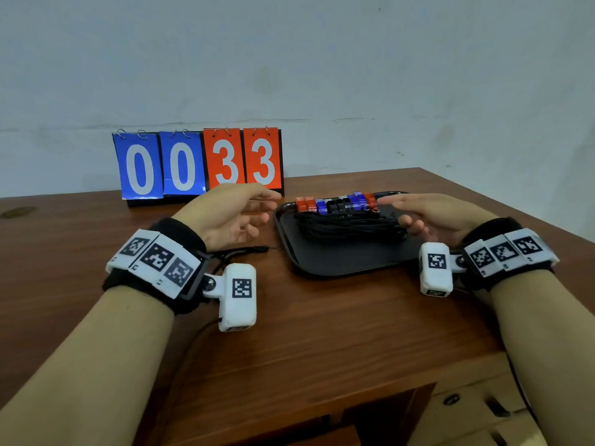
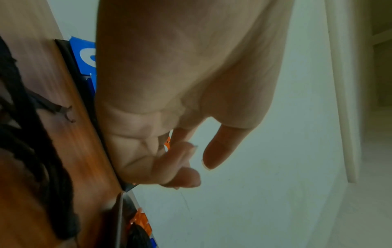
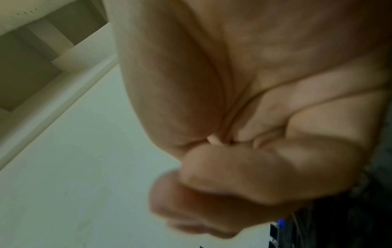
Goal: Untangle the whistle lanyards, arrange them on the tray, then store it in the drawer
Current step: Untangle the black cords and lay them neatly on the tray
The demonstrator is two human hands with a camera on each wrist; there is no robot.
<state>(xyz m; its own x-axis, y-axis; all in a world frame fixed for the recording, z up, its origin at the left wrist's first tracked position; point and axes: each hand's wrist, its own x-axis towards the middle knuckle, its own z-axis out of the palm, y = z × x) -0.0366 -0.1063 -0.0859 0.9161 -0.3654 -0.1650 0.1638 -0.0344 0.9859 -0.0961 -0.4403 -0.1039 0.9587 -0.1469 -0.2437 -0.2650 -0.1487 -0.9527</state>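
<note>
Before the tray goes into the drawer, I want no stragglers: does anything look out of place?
Yes. One black lanyard cord lies on the wooden table, left of the black plastic tray, beneath the left hand. The other cords and whistles sit on the tray.

The right hand (image 3: 244, 134) in the right wrist view is blurred, so its grip is unreadable. The black cords (image 1: 349, 227) form one dark mass; single lanyards cannot be told apart. At 5 o'clock, the drawer (image 1: 476, 410) is cut off.
</note>
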